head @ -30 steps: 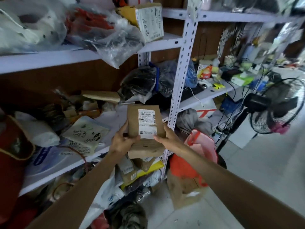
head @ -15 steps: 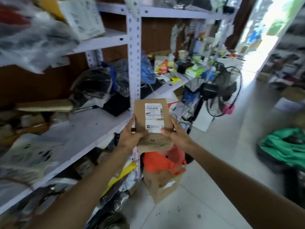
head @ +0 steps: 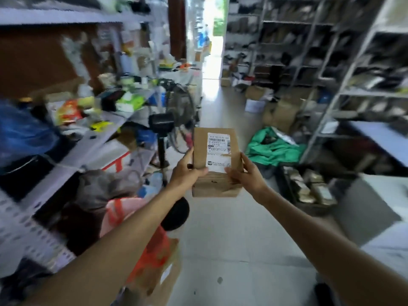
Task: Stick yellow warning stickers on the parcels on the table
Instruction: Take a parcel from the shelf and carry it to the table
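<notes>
A brown cardboard parcel point(head: 215, 162) is held upright at chest height over the aisle, in the middle of the view. Its white shipping label point(head: 218, 151) faces the camera. No yellow sticker shows on the visible face.

The left hand point(head: 187, 173) grips the parcel's left edge, with the thumb laid across the front and the fingers behind. The right hand point(head: 247, 175) grips the right edge in the same way, its thumb touching the label's lower corner.

Below and ahead of the parcel the pale floor point(head: 231, 228) runs as an open strip to a bright doorway point(head: 212, 40) at the far end.

The left edge of this strip is set by a cluttered white shelf point(head: 106, 138), a standing fan point(head: 176, 120) just behind the parcel, and an orange bag point(head: 150, 250) near the left forearm.

The right edge is set by a green bag point(head: 273, 149), stacked cardboard boxes point(head: 280, 115), a dark crate point(head: 309, 188) of packets, and tall grey shelving point(head: 326, 120).

Much of the surrounding room is blurred, so the goods on the shelves cannot be told apart.
</notes>
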